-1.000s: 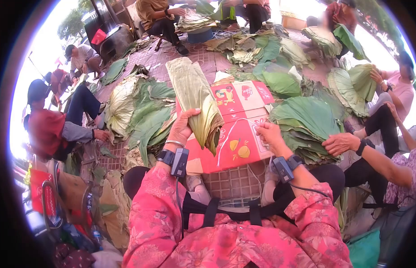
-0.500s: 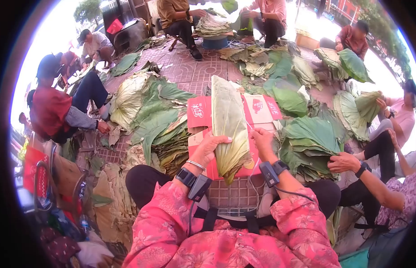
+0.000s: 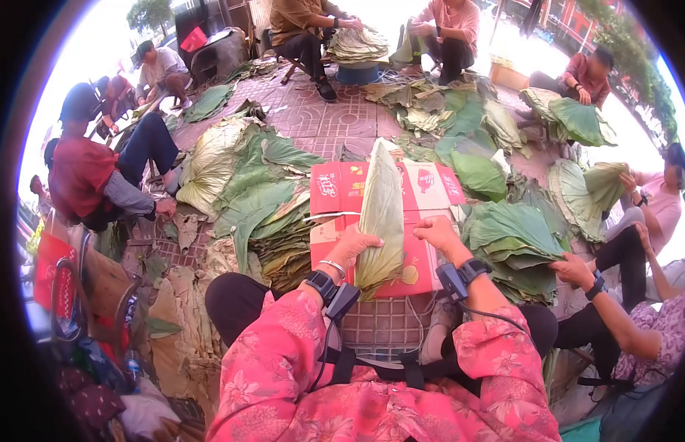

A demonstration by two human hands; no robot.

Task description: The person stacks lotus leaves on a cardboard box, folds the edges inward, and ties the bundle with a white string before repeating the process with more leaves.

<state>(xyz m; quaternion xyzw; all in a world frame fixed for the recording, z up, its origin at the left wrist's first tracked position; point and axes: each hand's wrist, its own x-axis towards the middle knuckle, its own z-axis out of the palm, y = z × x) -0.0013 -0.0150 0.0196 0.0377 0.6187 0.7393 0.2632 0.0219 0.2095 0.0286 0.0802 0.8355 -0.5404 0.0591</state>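
Observation:
A long folded bundle of dried lotus leaf [image 3: 382, 214] stands upright in front of me, its narrow end down. My left hand [image 3: 355, 247] grips its lower left side, thumb across the front and fingers out of sight. To the right of the bundle, slightly apart from it, my right hand [image 3: 438, 232] is closed with the fingertips pinched; what they hold, if anything, is too small to make out. A thin white strip [image 3: 333, 215] sticks out to the left of the bundle. Behind lies a flattened red carton [image 3: 431, 193] printed with white lettering.
Stacked leaves lie left [image 3: 280, 247] and right [image 3: 515, 236] of the carton. A co-worker's hand [image 3: 572, 270] touches the right stack. Other people sit around the paving, several with leaves. A metal-framed chair [image 3: 70, 287] stands at left.
The bundle has turned more upright and shifted slightly right, showing a narrower side. The white strip now shows on its left. My right hand has moved slightly right and down.

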